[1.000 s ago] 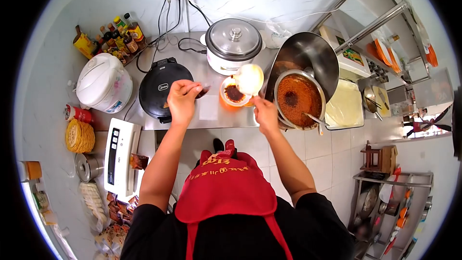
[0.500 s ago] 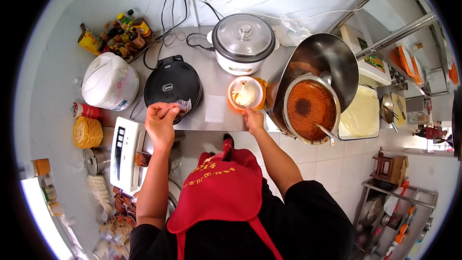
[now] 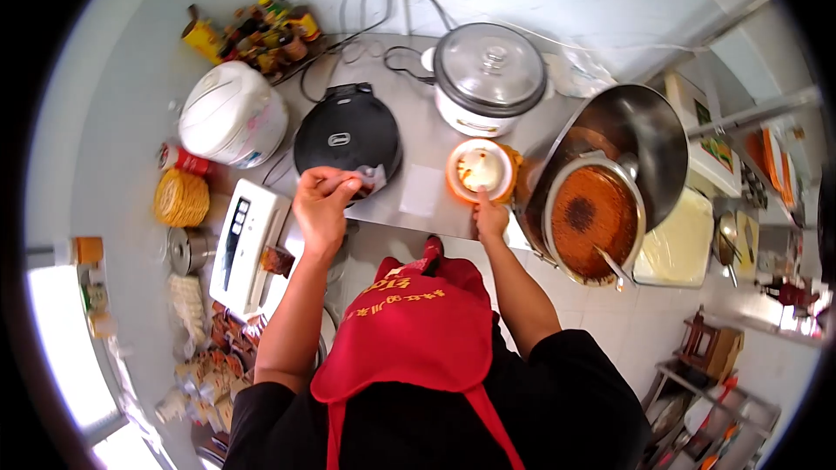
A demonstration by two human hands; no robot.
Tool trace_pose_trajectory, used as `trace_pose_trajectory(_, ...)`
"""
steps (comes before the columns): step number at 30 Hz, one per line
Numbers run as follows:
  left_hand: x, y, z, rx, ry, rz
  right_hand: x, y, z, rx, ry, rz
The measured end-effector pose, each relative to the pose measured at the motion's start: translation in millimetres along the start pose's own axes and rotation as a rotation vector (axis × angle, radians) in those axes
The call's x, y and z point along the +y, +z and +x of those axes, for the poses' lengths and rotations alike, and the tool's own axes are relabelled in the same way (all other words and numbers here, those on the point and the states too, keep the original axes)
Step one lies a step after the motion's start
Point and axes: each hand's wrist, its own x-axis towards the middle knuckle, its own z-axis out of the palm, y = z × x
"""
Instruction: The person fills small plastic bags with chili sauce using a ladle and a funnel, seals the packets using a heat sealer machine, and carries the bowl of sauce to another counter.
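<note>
My left hand [image 3: 322, 213] is closed in a pinch on a small clear plastic piece [image 3: 373, 177], held over the front of a black round electric griddle [image 3: 348, 132] with its lid down. My right hand [image 3: 491, 218] has its fingers curled at the near rim of a small bowl [image 3: 455, 176] with an orange-stained edge. Something white and rounded [image 3: 478, 169] lies in that bowl; whether it is a spoon or food I cannot tell. What the right fingers grip is hidden. A pale flat sheet [image 3: 421, 191] lies on the counter between the hands.
On the right, a pot of red-brown seasoning [image 3: 592, 209] with a utensil in it sits at a large steel basin [image 3: 657, 144]. Behind stand a lidded cooker [image 3: 489, 70] and sauce bottles [image 3: 270, 30]. At left are a white rice cooker [image 3: 232, 113] and a white appliance [image 3: 239, 248].
The whole view has shifted and tilted, so the counter things appear further right. Both hands keep about the same places, the left still pinching the plastic piece, the right still at the bowl.
</note>
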Motion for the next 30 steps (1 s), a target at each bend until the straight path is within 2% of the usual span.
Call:
trace_pose_trajectory(2, -5, -2, 2, 0.027, -0.008, 0.012, -19, -9, -11, -0.094, 0.081, -0.027)
trace_pose_trajectory(5, -4, -5, 1, 0.021, -0.018, -0.019, -27, -27, -25, -0.092, 0.005, -0.190)
trace_pose_trajectory(6, -2, -6, 0, 0.045, -0.011, -0.016, 15, -34, -4, 0.115, -0.446, -0.588)
trace_pose_trajectory(9, 4, -10, -4, 0.056, -0.011, 0.003, -40, -51, -69, 0.168, -0.673, -0.731)
trace_pose_trajectory(13, 8, -21, -13, 0.081, -0.029, -0.004, -128, -22, -138, -0.646, -0.416, 0.010)
trace_pose_trajectory(15, 19, -23, -20, 0.099, -0.031, -0.004, -175, 19, -158, -0.776, -0.830, -0.028)
trace_pose_trajectory(17, 25, -32, -28, 0.104, -0.038, -0.036, -213, 53, -181, -0.965, -0.866, 0.023)
trace_pose_trajectory(18, 28, -39, -32, 0.138, -0.024, -0.033, -222, 66, -184, -1.003, -0.869, 0.025)
trace_pose_trajectory(20, 36, -54, -42, 0.133, -0.048, -0.044, -231, 90, -190, -1.316, -0.871, -0.080)
trace_pose_trajectory(21, 41, -62, -49, 0.170, -0.038, -0.042, -227, 102, -197, -1.369, -0.783, -0.020)
trace_pose_trajectory(22, 45, -70, -55, 0.186, -0.043, -0.036, -224, 108, -206, -1.407, -0.780, -0.025)
trace_pose_trajectory(24, 53, -87, -68, 0.214, -0.050, -0.035, -219, 120, -223, -1.446, -0.498, 0.001)
trace_pose_trajectory(26, 43, -113, -81, 0.252, -0.007, -0.008, -211, 134, -245, -1.498, -0.452, 0.050)
trace_pose_trajectory(28, 39, -134, -98, 0.265, 0.096, -0.122, -195, 147, -266, -1.503, -0.343, 0.138)
trace_pose_trajectory(30, 34, -158, -114, 0.327, 0.103, -0.107, -178, 159, -287, -1.530, -0.281, 0.139)
